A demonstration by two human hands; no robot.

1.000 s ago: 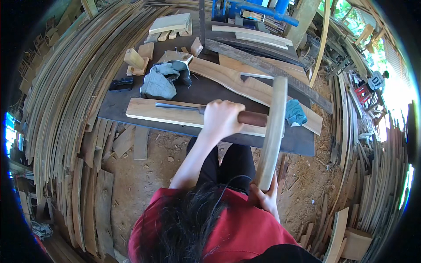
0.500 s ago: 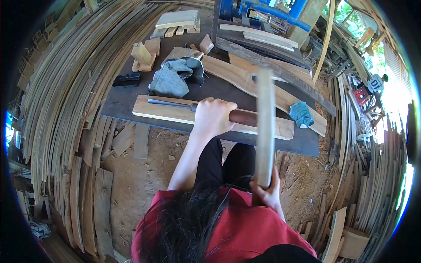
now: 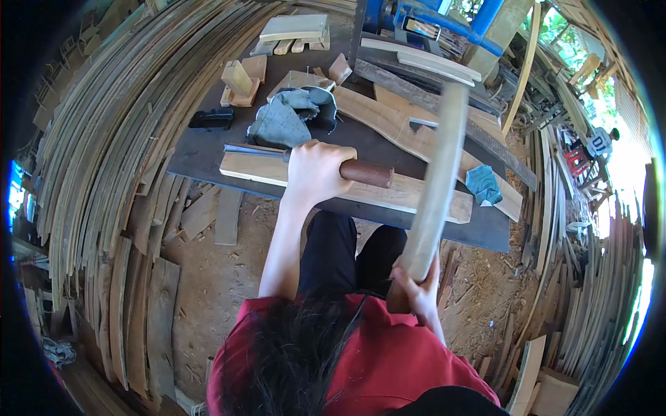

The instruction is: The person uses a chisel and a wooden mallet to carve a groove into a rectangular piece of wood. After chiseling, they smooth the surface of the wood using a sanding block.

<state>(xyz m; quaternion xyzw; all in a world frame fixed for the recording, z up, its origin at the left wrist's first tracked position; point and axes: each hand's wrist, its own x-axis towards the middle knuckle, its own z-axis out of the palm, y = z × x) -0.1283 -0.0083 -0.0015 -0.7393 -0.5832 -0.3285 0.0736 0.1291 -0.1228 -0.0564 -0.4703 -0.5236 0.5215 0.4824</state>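
My left hand (image 3: 318, 170) is wrapped round a chisel (image 3: 368, 173) with a round brown handle. Its metal blade points left and slightly overhangs the far edge of a plank. That pale plank (image 3: 409, 194) lies along the near edge of the dark table. My right hand (image 3: 418, 284), fingers closed, grips the lower end of a long, slightly curved wooden bar (image 3: 437, 180). The bar rises at a slant over the plank's right part, its top blurred, apart from the chisel handle. Part of the right hand's grip is hidden behind the bar.
A grey cloth bundle (image 3: 281, 121) and a black object (image 3: 211, 119) lie on the table (image 3: 191, 156). A folded teal piece (image 3: 483, 185) rests on a curved board (image 3: 378, 118). Stacked wood strips (image 3: 90, 173) fill the left side. A blue machine (image 3: 479, 31) stands behind.
My left hand and the chisel have slid left along the plank, baring the handle's end. The bar's top has swung right and away from me. The whole view has shifted slightly.
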